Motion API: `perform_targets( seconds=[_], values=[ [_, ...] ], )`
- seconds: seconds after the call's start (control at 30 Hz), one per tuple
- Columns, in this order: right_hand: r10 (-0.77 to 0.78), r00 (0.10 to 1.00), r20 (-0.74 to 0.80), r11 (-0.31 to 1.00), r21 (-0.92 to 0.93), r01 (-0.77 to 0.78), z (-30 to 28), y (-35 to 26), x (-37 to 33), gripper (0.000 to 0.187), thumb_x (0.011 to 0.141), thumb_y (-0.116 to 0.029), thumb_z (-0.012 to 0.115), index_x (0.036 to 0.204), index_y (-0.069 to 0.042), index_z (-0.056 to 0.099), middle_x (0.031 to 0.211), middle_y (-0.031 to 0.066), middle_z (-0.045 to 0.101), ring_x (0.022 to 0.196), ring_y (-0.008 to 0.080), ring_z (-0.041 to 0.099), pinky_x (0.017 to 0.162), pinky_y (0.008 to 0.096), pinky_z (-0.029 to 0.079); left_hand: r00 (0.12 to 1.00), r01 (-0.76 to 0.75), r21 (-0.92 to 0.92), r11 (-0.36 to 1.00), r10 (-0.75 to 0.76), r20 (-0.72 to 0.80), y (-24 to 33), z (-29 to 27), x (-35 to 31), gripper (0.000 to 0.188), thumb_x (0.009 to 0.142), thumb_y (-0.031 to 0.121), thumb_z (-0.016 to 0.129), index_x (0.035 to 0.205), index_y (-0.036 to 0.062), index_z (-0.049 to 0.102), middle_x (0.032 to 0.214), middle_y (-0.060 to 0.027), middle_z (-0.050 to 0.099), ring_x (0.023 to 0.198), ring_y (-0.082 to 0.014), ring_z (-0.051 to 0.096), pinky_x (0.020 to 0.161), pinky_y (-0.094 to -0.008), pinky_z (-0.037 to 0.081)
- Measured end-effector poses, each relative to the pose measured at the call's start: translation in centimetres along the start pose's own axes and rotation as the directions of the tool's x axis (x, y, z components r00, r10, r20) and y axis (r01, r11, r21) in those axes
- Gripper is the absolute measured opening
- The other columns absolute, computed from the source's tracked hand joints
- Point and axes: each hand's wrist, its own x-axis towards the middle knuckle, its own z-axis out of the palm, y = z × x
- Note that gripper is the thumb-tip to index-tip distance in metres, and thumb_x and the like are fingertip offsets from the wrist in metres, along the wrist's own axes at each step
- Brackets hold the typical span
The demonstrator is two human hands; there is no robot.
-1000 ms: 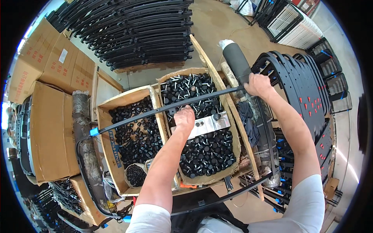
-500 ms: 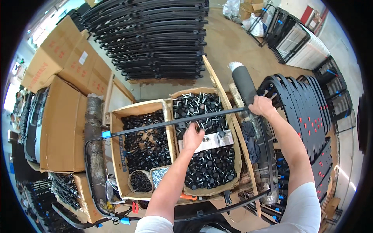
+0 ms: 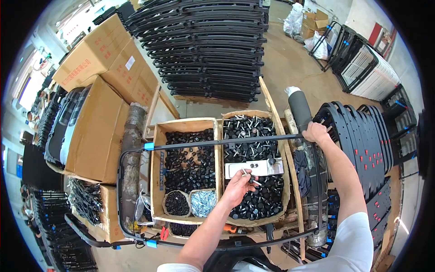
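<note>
A large black tubular frame [image 3: 195,144] with blue tape pieces lies across two open-topped boxes. At its far right corner my right hand [image 3: 316,133] is closed around the tube. My left hand [image 3: 237,187] is over the right-hand box [image 3: 287,199], inside the frame's outline. Its fingers pinch black-headed bolts [image 3: 252,179] with bare metal shanks; how many is partly hidden. Just beyond that hand, a pale metal block [image 3: 260,168] with dark holes lies across the box, and one black-headed piece stands at its right end. Loose black-headed bolts [image 3: 249,127] fill the box on both sides.
The left wooden box [image 3: 158,181] holds small black caps, a tub of black bits [image 3: 176,204] and silver screws [image 3: 203,202]. A power tool [image 3: 270,235] hangs at the near edge. Wrapped rolls [image 3: 131,172], cartons [image 3: 97,131] and stacked black panels [image 3: 208,54] stand around.
My left hand has come away from the frame's far bar toward me and now shows bolts in its fingers. My right hand stays on the frame's corner. The whole view has shifted.
</note>
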Motion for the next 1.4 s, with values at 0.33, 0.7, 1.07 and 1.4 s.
perform_targets(
  seconds=[0.33, 0.7, 1.07, 1.4],
  values=[
    [0.070, 0.993, 0.098, 0.997, 0.011, -0.071, -0.2, -0.1, -0.5, 0.055, 0.100, -0.046, 0.054, 0.116, 0.001, 0.078, 0.121, 0.0244, 0.075, 0.117, 0.0364, 0.073, 0.102, 0.0455, 0.056, 0.997, -0.044, 0.049, 0.998, 0.047, -0.065, -1.2, -0.4, -4.4, 0.023, 0.112, 0.016, 0.051, 0.134, 0.0063, 0.050, 0.119, -0.0122, 0.069, 0.094, -0.0172, 0.068, 0.077, -0.0304, 0.056],
    [0.055, 0.994, 0.095, 0.998, 0.012, -0.056, 0.2, -1.1, -1.0, 0.050, 0.099, -0.039, 0.052, 0.115, 0.000, 0.078, 0.120, 0.0229, 0.076, 0.115, 0.0395, 0.073, 0.100, 0.0468, 0.057, 0.974, -0.096, -0.006, 0.995, 0.093, -0.209, -1.7, -1.7, -6.8, 0.026, 0.112, 0.013, 0.050, 0.137, 0.0081, 0.051, 0.124, -0.0150, 0.069, 0.102, -0.0243, 0.072, 0.082, -0.0348, 0.059],
    [-0.471, 0.841, -0.265, 0.814, 0.238, 0.530, -4.7, -13.7, -12.9, 0.046, 0.087, -0.040, 0.077, 0.112, -0.002, 0.070, 0.111, 0.0183, 0.075, 0.101, 0.0365, 0.074, 0.088, 0.0484, 0.060, 0.955, -0.182, -0.151, 0.972, 0.138, -0.262, -1.7, -2.6, -6.9, 0.027, 0.114, 0.016, 0.048, 0.138, 0.0051, 0.051, 0.125, -0.0131, 0.067, 0.111, -0.0261, 0.069, 0.094, -0.0406, 0.057],
    [-0.831, 0.546, -0.102, 0.459, 0.429, 0.778, -4.6, -25.5, -20.9, 0.030, 0.089, -0.021, 0.071, 0.111, -0.001, 0.071, 0.112, 0.0198, 0.067, 0.104, 0.0403, 0.070, 0.091, 0.0499, 0.058, 0.986, -0.124, -0.263, 0.957, 0.088, -0.144, 1.2, -4.6, -9.3, 0.026, 0.114, 0.022, 0.050, 0.128, 0.0015, 0.059, 0.125, -0.0102, 0.067, 0.115, -0.0223, 0.069, 0.105, -0.0430, 0.057]
  ],
)
